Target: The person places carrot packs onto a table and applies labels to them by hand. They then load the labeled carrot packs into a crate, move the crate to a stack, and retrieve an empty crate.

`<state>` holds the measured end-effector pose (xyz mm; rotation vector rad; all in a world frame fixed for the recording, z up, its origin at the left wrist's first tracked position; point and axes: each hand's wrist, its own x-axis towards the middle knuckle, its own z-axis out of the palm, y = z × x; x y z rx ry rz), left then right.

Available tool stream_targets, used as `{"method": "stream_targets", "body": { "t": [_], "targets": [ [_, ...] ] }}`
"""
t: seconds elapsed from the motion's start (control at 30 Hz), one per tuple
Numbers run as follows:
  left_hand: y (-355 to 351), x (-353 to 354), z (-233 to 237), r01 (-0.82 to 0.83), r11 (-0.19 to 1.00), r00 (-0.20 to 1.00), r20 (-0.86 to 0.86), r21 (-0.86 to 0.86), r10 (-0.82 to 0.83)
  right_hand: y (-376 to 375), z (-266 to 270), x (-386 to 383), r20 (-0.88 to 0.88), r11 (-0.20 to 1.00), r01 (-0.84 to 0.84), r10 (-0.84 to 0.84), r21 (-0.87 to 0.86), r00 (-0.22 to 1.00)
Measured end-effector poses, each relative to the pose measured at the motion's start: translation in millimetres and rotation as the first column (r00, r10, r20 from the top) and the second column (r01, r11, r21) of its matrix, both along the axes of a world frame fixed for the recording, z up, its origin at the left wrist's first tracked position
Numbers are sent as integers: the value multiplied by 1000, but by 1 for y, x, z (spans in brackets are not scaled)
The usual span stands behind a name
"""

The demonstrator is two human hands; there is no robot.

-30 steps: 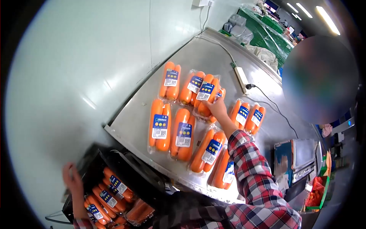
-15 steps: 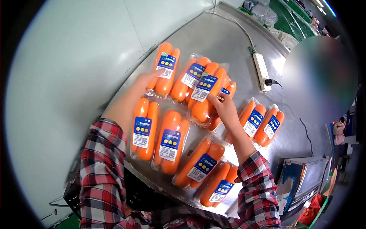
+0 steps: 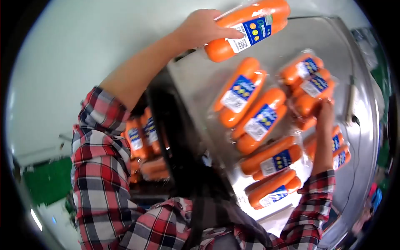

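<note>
A plastic-wrapped pack of carrots (image 3: pixel 266 27) with a blue-and-white label is in my left hand (image 3: pixel 203 31), raised at the top of the view near the wall. The thumb lies over the label. My right hand (image 3: pixel 325 112) is closed at the lower end of another carrot pack (image 3: pixel 313 88), which overlaps a pack behind it (image 3: pixel 301 70); its fingertips are partly hidden. Between my hands lie more packs on the metal table (image 3: pixel 200 71): one upper pack (image 3: pixel 241 91), one beside it (image 3: pixel 261 121), and two lower ones (image 3: pixel 273 157) (image 3: pixel 275 189).
Two more packs (image 3: pixel 339 150) lie beyond my right forearm. A white power strip (image 3: pixel 351 100) with a black plug and cord is on the table's far side. Below the table edge at left, several carrot packs (image 3: pixel 141 135) sit lower down, partly behind my sleeve.
My left hand has lifted its carrot pack off the table and turned it toward the wall. The camera view has swung left, showing the packs below the table. My right hand stays at the overlapping packs.
</note>
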<state>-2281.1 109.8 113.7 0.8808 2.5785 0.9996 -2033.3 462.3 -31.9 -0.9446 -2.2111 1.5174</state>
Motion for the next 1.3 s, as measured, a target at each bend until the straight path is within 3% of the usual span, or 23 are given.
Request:
{"method": "stream_targets", "body": {
  "t": [0.13,0.17,0.2,0.27,0.3,0.37,0.4,0.47,0.5,0.63,0.67,0.73,0.8,0.83,0.9,0.93,1.0,1.03,1.07,1.1,1.13,1.27,1.3],
  "targets": [
    [-142,63,53,-396,918,879,284,-10,382,10,3,-14,29,983,182,-182,17,983],
    [-178,81,56,-482,873,842,316,78,437,16,-2,-10,-55,960,166,-157,226,986],
    [-217,95,38,-621,784,732,342,-23,590,10,0,-7,-128,938,261,-294,-227,947],
    [-292,130,21,-783,622,560,468,29,683,35,1,11,-204,940,38,-113,-340,972],
    [-328,151,0,-808,567,570,455,159,685,38,3,19,-232,975,41,-93,-219,968],
    [-378,193,-14,-925,378,345,501,38,794,41,9,33,-198,995,79,-65,63,978],
    [-427,213,-48,-909,416,389,408,23,826,2,43,36,-194,981,168,-148,96,970],
    [-454,253,-75,-951,250,163,393,-180,905,-75,97,36,-236,989,126,-142,-81,961],
    [-465,275,-90,-968,251,208,487,-23,848,-112,119,39,-258,979,107,-150,-173,954],
    [-470,317,-112,-977,194,138,448,-83,884,-245,166,43,-142,904,-207,165,-374,976],
    [-476,327,-114,-926,303,203,379,-226,903,-286,172,38,-106,858,-335,319,-390,942],
    [-474,344,-133,-965,256,234,632,58,739,-353,175,25,-63,730,-573,596,-372,801],
    [-492,347,-155,-908,418,320,609,-22,726,-403,165,12,-57,552,-776,802,-305,594],
    [-513,349,-176,-835,534,440,425,-130,791,-426,154,7,-27,473,-840,867,-266,497],
    [-538,339,-196,-747,508,419,289,-430,861,-485,113,2,217,331,-928,932,-174,292],
    [-542,335,-188,-701,405,375,180,-587,909,-515,77,6,399,211,-973,903,-92,158],
    [-529,337,-156,-833,500,496,78,-239,865,-576,-21,18,686,-276,-923,727,267,-19],
    [-526,339,-138,-850,524,524,12,-51,851,-571,-15,24,474,-4,-993,879,118,53],
    [-530,338,-121,-799,596,602,-89,-84,794,-557,2,33,255,223,-969,948,-106,190],
    [-536,330,-131,-895,437,446,-176,-88,878,-546,16,43,66,375,-851,924,-367,378],
    [-538,318,-138,-960,269,279,-264,-74,923,-542,24,49,14,378,-863,918,-335,396],
    [-423,286,-31,-841,517,540,263,159,799,-485,88,67,-136,562,-809,799,-174,585],
    [-384,276,-37,-892,427,448,175,146,877,-461,108,75,-162,645,-750,733,-143,661]
  ]
}}
